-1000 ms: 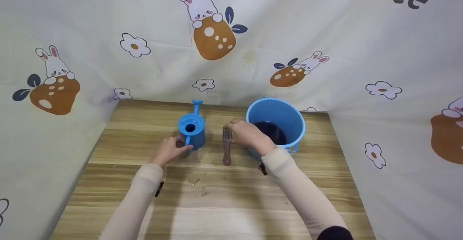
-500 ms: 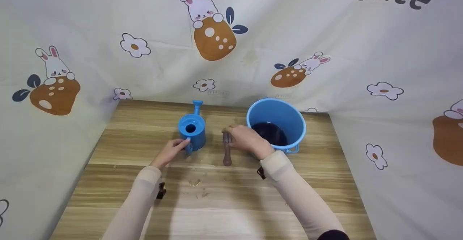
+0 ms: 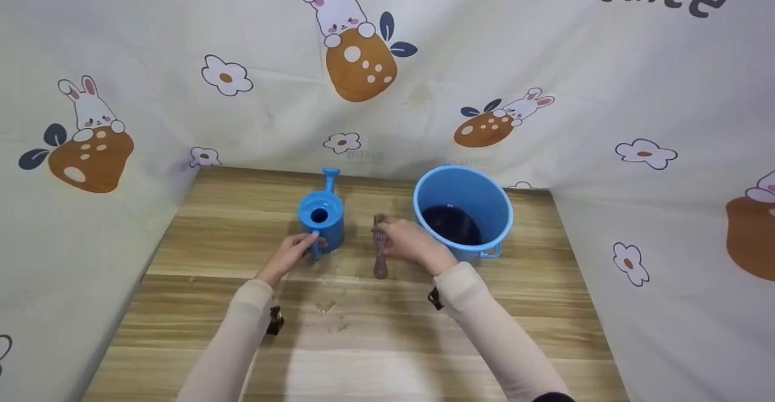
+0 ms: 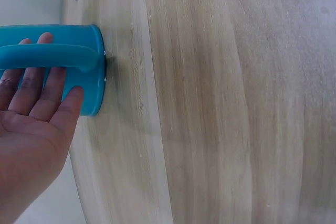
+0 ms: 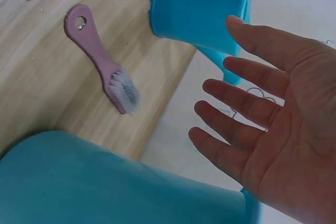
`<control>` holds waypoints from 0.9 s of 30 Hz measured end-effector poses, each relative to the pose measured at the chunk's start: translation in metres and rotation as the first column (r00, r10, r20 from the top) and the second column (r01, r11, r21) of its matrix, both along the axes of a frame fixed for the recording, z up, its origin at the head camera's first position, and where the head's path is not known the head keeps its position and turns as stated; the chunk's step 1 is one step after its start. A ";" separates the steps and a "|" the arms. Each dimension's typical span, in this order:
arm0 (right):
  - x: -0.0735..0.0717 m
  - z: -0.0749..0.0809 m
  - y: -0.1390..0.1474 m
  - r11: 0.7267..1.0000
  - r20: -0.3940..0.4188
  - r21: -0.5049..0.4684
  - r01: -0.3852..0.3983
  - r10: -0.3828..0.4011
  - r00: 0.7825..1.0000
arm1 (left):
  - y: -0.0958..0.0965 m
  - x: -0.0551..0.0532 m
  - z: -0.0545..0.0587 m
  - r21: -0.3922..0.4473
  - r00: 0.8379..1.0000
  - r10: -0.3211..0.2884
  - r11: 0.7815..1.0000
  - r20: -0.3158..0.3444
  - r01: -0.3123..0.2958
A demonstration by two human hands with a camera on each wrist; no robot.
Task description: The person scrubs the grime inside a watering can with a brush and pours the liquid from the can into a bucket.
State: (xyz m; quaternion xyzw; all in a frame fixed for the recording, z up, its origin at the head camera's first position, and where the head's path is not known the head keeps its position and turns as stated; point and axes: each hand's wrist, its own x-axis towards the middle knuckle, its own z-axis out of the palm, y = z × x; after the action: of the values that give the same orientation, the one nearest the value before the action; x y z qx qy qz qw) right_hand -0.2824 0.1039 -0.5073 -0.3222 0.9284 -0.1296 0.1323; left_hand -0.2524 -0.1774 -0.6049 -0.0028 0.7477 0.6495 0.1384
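Right hand (image 5: 294, 114) spreads its fingers above the brush (image 5: 106, 67), apart from it; the brush lies on the desk (image 3: 533, 281) between the watering can (image 3: 332, 229) on the left and the bucket (image 3: 478, 193) on the right. Over the last second this hand has shifted nearer, past the far end of the bristles (image 5: 124, 90). Left hand (image 4: 37, 135) has slipped fairly straight fingers behind the can's handle (image 4: 47, 54), without a tight grip. Both hands seem better placed for grasping, though nothing appears lifted yet.
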 end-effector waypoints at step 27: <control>-0.001 -0.030 0.005 1.000 0.052 -0.022 -0.016 0.018 0.998 | 0.004 -0.001 -0.011 -0.002 0.996 -0.001 1.000 -0.089 0.001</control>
State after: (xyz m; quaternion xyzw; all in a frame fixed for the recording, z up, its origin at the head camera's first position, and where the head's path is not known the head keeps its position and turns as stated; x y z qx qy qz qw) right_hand -0.2837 0.1087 -0.5373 -0.3279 0.9204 -0.1471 0.1541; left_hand -0.2533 -0.1729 -0.6155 0.0261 0.7538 0.6480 0.1054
